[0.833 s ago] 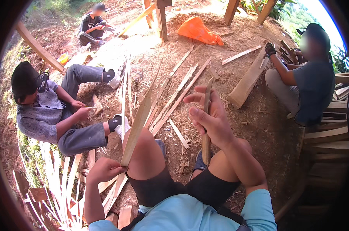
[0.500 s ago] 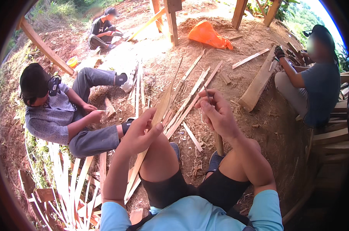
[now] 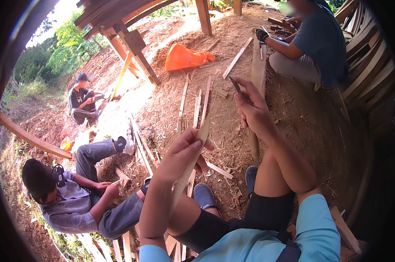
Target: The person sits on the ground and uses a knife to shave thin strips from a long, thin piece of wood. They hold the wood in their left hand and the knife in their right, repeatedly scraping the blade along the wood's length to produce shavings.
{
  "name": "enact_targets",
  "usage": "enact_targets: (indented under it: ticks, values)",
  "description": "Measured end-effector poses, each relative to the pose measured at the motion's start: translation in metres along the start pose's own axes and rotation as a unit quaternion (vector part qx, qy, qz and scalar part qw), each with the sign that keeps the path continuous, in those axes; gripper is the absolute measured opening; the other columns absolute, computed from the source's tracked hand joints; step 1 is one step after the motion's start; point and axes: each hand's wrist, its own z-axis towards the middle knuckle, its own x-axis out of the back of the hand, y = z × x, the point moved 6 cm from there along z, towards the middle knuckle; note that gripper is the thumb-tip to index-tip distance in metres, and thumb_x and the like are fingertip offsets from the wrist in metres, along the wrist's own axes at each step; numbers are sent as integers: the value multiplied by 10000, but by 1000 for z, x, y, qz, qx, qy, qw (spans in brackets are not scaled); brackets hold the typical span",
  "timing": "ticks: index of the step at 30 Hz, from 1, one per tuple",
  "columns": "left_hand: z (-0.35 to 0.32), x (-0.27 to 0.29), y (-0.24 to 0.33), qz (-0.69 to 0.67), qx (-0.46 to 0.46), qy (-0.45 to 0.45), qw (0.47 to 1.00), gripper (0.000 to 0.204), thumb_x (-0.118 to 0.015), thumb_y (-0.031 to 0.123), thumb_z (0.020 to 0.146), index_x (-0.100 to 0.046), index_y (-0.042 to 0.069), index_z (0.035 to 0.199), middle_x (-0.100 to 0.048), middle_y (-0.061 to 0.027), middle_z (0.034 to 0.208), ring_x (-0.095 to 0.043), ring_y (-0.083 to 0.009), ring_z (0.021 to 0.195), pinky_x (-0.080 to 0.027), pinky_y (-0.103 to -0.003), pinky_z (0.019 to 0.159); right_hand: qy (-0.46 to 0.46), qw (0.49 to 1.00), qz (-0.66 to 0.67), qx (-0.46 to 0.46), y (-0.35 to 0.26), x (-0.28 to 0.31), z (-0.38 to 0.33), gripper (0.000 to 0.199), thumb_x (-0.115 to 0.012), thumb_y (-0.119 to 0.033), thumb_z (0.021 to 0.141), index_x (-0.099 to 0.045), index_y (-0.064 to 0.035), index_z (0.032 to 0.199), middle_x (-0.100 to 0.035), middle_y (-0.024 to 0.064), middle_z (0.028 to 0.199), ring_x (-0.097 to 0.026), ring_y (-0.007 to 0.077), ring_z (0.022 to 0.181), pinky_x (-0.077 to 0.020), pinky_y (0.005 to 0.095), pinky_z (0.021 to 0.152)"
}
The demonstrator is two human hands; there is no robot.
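Observation:
My left hand (image 3: pixel 182 153) is closed on a long, thin wooden strip (image 3: pixel 184 181), thumb on top and some fingers spread past its edge. The strip slants from its narrow far end down across my left forearm toward my lap. Higher and to the right, my right hand (image 3: pixel 255 107) grips a knife (image 3: pixel 253 144) with a long wooden handle. Its short dark blade pokes out above my fingers, pointing up and left, while the handle runs down below the hand. The blade is apart from the strip.
Wooden strips (image 3: pixel 183 102) and shavings lie on the dirt ahead. A seated person (image 3: pixel 71 205) is close at left, another (image 3: pixel 82 98) farther off. At right, a person (image 3: pixel 311 48) crouches by a thick plank (image 3: pixel 258 65). An orange sheet (image 3: pixel 184 59) lies near wooden posts (image 3: pixel 140 56).
The view has turned, so the surroundings sit differently in it. My right hand with the knife is higher in the picture; my left hand has turned with the strip, nearer the middle.

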Motion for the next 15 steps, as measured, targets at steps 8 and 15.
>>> enact_targets:
  ticks: [8, 15]
  values:
    - [8, 12, -11, -159, 29, 77, 984, 207, -422, 149, 944, -384, 64, 1129, -526, -20, 759, -482, -114, 425, -406, -232, 360, -61, 969, -153, 184, 0, -39, -25, 289, -485, -214, 965, -400, -100, 1216, -536, 48, 783, -539, 148, 664, -428, 304, 589]
    - [-29, -9, -15, -178, -8, 25, 984, 266, -322, 251, 1009, -440, 65, 1158, -462, -44, 607, -394, -130, 326, -336, -218, 308, -169, 960, -182, 131, 6, -58, -29, 293, -485, -202, 968, -382, -93, 1220, -485, 33, 806, -448, 104, 668, -407, 272, 617]
